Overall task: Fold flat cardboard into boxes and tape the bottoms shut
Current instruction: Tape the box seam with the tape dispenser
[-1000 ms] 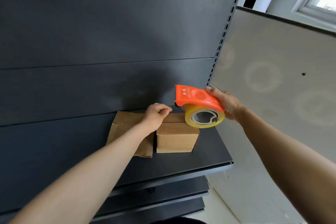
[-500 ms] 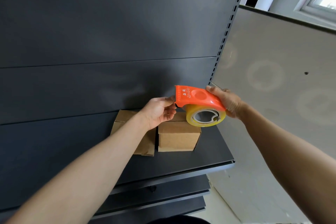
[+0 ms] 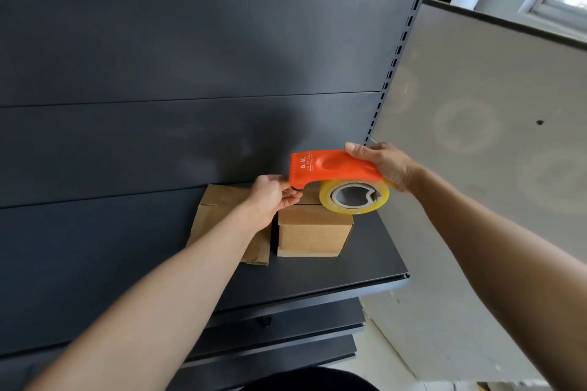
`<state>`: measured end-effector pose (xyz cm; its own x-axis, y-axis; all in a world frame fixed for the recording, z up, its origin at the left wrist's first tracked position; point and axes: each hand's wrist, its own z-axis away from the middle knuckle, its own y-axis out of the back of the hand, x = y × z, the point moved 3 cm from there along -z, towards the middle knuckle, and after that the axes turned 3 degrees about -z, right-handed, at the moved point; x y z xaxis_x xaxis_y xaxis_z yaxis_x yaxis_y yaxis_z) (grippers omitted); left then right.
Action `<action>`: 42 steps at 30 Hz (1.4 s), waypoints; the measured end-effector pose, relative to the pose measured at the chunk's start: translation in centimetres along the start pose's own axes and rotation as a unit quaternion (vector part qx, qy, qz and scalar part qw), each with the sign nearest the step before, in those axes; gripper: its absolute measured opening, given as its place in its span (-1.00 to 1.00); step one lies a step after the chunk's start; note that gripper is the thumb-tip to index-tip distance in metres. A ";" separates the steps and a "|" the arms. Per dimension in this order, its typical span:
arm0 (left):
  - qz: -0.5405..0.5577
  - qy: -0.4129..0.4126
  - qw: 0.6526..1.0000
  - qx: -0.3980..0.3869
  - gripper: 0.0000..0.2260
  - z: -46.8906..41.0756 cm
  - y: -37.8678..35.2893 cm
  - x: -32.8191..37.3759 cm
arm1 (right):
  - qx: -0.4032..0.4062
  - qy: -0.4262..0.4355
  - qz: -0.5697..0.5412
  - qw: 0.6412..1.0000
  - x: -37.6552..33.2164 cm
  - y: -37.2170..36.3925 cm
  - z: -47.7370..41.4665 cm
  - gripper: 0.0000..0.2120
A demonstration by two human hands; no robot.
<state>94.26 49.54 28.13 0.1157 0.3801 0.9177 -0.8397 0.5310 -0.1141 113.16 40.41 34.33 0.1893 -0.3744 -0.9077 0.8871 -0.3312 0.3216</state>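
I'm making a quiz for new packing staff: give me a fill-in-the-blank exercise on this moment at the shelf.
1. The right hand grips the handle of the ____ tape dispenser.
2. The left hand pinches at the front tip of that dispenser, which carries a roll of ____.
3. The flat cardboard lies to the ____ of the folded box on the shelf.
Missing words: orange; tape; left.
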 end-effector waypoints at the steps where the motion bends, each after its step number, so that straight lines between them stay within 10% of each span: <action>1: 0.002 -0.002 1.000 0.002 -0.82 0.0 0.0 -0.1 | 0.001 0.003 0.025 1.000 -0.3 -0.1 0.1 -0.67; 16: 0.046 0.037 0.992 0.115 -0.72 -0.9 1.8 -2.2 | -0.003 -0.040 0.202 0.979 0.1 1.9 0.7 -0.48; 37: 0.125 0.056 0.988 0.076 -0.89 0.3 4.1 -4.4 | -0.021 -0.027 0.410 0.911 -3.4 -2.3 -0.7 -0.44; 42: 0.073 0.112 0.987 0.089 -0.59 0.2 4.1 -5.9 | -0.024 -0.026 0.412 0.911 -3.5 -2.6 -0.7 -0.48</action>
<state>90.03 49.34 22.33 0.0846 0.6113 0.7868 -0.9339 0.3240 -0.1513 110.44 43.14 36.45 0.7789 -0.5205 -0.3498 0.4713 0.1178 0.8741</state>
